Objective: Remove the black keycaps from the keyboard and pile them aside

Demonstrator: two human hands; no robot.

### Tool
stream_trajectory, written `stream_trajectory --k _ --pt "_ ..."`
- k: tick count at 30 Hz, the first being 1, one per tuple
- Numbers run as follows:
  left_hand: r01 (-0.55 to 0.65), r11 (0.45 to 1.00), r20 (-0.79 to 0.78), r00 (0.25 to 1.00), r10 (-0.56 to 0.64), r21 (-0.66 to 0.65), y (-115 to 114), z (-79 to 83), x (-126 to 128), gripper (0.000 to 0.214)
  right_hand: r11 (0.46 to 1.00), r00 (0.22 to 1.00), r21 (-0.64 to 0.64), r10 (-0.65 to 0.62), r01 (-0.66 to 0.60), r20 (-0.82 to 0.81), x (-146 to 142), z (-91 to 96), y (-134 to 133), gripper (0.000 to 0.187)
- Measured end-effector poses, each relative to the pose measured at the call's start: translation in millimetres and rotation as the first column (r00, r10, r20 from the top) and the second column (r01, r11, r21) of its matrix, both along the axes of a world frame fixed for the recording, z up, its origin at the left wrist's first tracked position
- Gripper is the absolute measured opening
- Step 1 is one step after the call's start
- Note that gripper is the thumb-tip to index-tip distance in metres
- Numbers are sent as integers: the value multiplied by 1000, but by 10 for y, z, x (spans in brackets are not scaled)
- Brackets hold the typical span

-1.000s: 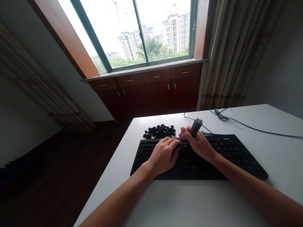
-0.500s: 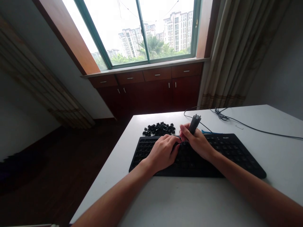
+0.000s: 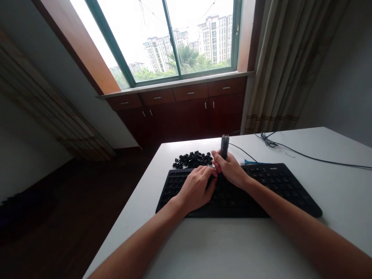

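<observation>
Keycap puller [image 3: 224, 146] stands upright, tightly gripped in the right hand [image 3: 231, 169] above the black keyboard [image 3: 276, 184], while the curled left hand [image 3: 197, 189] rests on its keys, beside loose keycaps [image 3: 192, 159] on the white desk [image 3: 325, 217].

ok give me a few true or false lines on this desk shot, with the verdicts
The right hand holds a dark tool upright. True.
The left hand is on the keyboard. True.
The loose keycaps lie on the keyboard. False: the keycaps sit in a pile on the table, beyond it.
The table is dark wood. False: it is white.
A cable lies on the table beyond the keyboard. True.
</observation>
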State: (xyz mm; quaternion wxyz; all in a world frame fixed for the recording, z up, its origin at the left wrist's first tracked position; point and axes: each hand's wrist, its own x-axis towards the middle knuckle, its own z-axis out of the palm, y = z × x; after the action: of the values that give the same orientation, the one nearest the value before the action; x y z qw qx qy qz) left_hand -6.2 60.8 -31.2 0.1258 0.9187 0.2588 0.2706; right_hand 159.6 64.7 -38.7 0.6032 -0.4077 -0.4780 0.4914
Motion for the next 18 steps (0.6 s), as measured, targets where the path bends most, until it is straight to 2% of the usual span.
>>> stream_trajectory --k 4,12,18 --pt "7 1000 2 1000 -7 3 -4 2 -2 11 1000 1000 19 -19 19 -1 18 2 -46 37" --pt "-5 1000 -15 1000 6 20 3 -9 -1 11 999 992 4 52 -53 116 28 45 30 38" --pt "-89 995 -23 996 90 40 12 -25 5 9 997 943 61 -70 52 324 -6 62 -13 41"
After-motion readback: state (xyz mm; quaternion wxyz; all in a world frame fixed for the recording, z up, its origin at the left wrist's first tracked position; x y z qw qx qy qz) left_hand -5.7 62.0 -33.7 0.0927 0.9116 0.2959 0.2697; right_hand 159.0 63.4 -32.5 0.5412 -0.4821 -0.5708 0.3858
